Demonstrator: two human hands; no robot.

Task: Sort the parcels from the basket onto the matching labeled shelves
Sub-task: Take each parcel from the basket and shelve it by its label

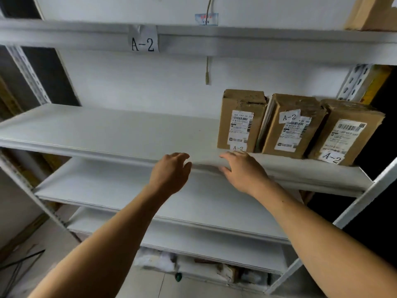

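1. Three brown cardboard parcels stand upright in a row at the right end of the white shelf (107, 130): the left parcel (240, 121), the middle parcel (292, 125) and the right parcel (348, 134), each touching or nearly touching its neighbour. Each carries a shipping label and a small white tag reading A-2.
2. The right hand (242, 171) hovers just below and in front of the left parcel, at the shelf's front edge, palm down, fingers spread and loosely curved, holding nothing. Whether its fingertips touch the edge cannot be told.
3. The left hand (171, 171) is just beside the right hand, apart from it, at the same front edge, fingers loosely curled and empty.
4. Above both hands, on the front lip of the next shelf up, hangs a paper label (143, 39) marked A-2.
5. Below the hands lie two more white shelves; under the lowest, some bags and packages sit in shadow, too dim to identify.
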